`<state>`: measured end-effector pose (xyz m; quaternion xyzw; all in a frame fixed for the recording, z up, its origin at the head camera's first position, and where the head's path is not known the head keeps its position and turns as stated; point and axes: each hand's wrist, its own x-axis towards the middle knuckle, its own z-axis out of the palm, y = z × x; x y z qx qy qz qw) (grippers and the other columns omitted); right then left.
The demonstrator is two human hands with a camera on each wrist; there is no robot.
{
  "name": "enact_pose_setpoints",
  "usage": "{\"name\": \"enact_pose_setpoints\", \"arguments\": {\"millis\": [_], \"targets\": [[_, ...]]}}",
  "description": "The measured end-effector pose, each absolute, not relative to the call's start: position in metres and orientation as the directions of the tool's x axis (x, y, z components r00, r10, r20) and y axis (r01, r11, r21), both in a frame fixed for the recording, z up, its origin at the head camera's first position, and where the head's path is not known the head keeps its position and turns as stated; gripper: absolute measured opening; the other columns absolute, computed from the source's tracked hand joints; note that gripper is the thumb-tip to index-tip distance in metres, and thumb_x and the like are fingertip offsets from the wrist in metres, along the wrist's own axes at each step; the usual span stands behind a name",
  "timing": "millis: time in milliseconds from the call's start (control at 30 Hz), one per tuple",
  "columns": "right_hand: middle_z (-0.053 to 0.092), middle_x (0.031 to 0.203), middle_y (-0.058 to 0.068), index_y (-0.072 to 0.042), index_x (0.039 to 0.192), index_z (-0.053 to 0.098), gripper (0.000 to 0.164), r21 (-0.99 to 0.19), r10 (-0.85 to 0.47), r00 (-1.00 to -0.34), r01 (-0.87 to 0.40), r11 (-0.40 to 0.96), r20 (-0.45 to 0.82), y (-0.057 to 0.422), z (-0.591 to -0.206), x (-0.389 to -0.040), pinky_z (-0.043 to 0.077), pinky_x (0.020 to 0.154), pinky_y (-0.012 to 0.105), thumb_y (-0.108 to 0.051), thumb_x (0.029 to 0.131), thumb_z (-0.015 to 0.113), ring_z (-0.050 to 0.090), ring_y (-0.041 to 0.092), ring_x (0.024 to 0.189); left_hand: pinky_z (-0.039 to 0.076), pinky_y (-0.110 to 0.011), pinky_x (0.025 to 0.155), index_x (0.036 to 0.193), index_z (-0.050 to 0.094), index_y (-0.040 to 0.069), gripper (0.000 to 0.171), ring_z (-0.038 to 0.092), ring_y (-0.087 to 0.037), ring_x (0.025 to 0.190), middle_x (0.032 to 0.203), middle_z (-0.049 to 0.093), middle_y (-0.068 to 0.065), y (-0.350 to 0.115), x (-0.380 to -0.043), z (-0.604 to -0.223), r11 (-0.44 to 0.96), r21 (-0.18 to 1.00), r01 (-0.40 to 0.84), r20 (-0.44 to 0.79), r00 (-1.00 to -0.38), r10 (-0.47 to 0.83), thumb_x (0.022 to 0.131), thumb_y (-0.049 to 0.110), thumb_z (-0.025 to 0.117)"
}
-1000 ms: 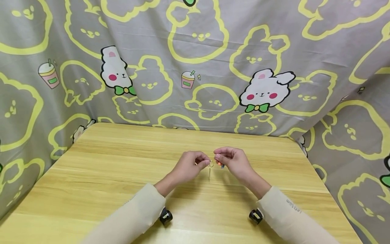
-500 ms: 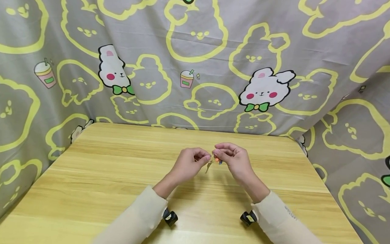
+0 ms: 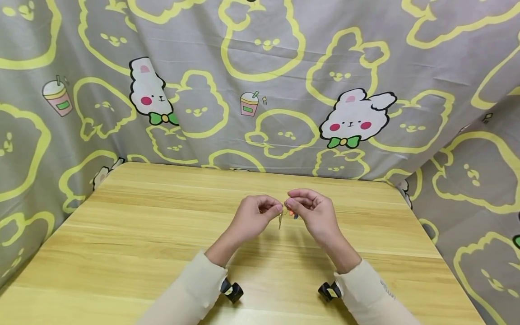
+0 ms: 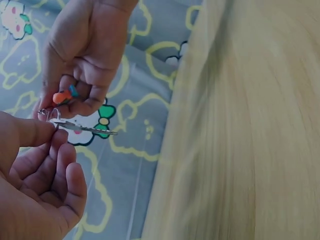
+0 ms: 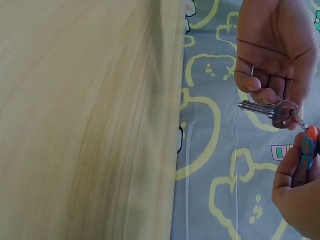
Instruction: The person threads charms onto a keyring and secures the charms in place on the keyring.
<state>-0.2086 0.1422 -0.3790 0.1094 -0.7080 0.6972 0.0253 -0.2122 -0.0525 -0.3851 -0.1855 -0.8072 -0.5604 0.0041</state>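
My left hand (image 3: 253,219) pinches a metal key (image 4: 85,126) between thumb and forefinger at its head. The toothed blade juts out from the fingertips, level in both wrist views. A thin metal ring (image 4: 55,114) runs from the key toward the other hand. Facing it, my right hand (image 3: 320,219) pinches the ring end of a small charm with an orange part (image 5: 313,132) and a teal-blue part (image 5: 306,152). The charm hangs below the right fingertips. Fingertips of both hands are close together above the table, and they partly hide the ring.
A wooden table (image 3: 162,243) spreads beneath both hands. Grey curtain (image 3: 284,104) with yellow outlines and rabbit prints encloses its back and sides. Black wrist cameras (image 3: 232,291) sit at the cuffs.
Both hands have risen slightly and their fingertips have drawn nearer each other. The key swung toward the left hand's side, then came back closer to vertical. Both hands kept their pinch.
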Motion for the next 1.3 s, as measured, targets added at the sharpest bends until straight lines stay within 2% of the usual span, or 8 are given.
{"name": "enact_pose_setpoints", "arguments": {"millis": [133, 333, 633, 1000, 1300], "targets": [[0.075, 0.093, 0.001, 0.004, 0.115, 0.068, 0.022, -0.973, -0.132, -0.965, -0.229, -0.011, 0.228, 0.142, -0.38, -0.207, 0.059, 0.079, 0.026, -0.007, 0.097, 0.071, 0.071, 0.013, 0.087, 0.048, -0.027, 0.062, 0.1, 0.078, 0.007, 0.017, 0.06, -0.016, 0.073, 0.086, 0.073, 0.0, -0.051, -0.21, -0.383, 0.256, 0.932, 0.257, 0.179, -0.939, 0.293, 0.101, 0.021, 0.068], [0.075, 0.093, 0.0, 0.004, 0.116, 0.068, 0.024, -0.967, -0.145, -0.956, -0.256, -0.015, 0.256, 0.143, -0.379, -0.207, 0.058, 0.077, 0.025, -0.009, 0.096, 0.073, 0.071, 0.012, 0.086, 0.054, -0.029, 0.07, 0.099, 0.078, 0.006, 0.016, 0.062, -0.015, 0.075, 0.083, 0.072, -0.002, -0.05, -0.21, -0.38, 0.176, 0.971, 0.162, 0.106, -0.951, 0.29, 0.1, 0.019, 0.069], [0.077, 0.096, -0.001, 0.003, 0.122, 0.067, 0.028, -0.954, -0.197, -0.937, -0.298, 0.027, 0.287, 0.148, -0.375, -0.206, 0.057, 0.077, 0.024, -0.01, 0.097, 0.071, 0.07, 0.012, 0.087, 0.056, -0.029, 0.075, 0.101, 0.076, 0.0, 0.019, 0.063, -0.014, 0.076, 0.088, 0.073, -0.005, -0.052, -0.21, -0.376, 0.063, 0.998, 0.005, -0.015, -0.947, 0.32, 0.099, 0.017, 0.068], [0.076, 0.098, 0.001, 0.001, 0.125, 0.067, 0.029, -0.947, -0.248, -0.922, -0.318, 0.048, 0.297, 0.149, -0.374, -0.205, 0.055, 0.071, 0.024, -0.006, 0.098, 0.07, 0.068, 0.014, 0.083, 0.057, -0.031, 0.077, 0.103, 0.076, -0.001, 0.02, 0.063, -0.014, 0.078, 0.094, 0.072, -0.004, -0.055, -0.208, -0.376, 0.042, 0.998, -0.048, -0.06, -0.923, 0.381, 0.099, 0.015, 0.066], [0.076, 0.098, 0.001, 0.0, 0.128, 0.066, 0.031, -0.952, -0.257, -0.925, -0.302, 0.048, 0.28, 0.15, -0.372, -0.205, 0.056, 0.07, 0.025, -0.006, 0.098, 0.069, 0.067, 0.014, 0.082, 0.055, -0.029, 0.075, 0.101, 0.076, -0.002, 0.018, 0.063, -0.014, 0.078, 0.095, 0.073, -0.005, -0.056, -0.208, -0.372, 0.04, 0.998, -0.038, -0.05, -0.93, 0.365, 0.099, 0.014, 0.066]]}}
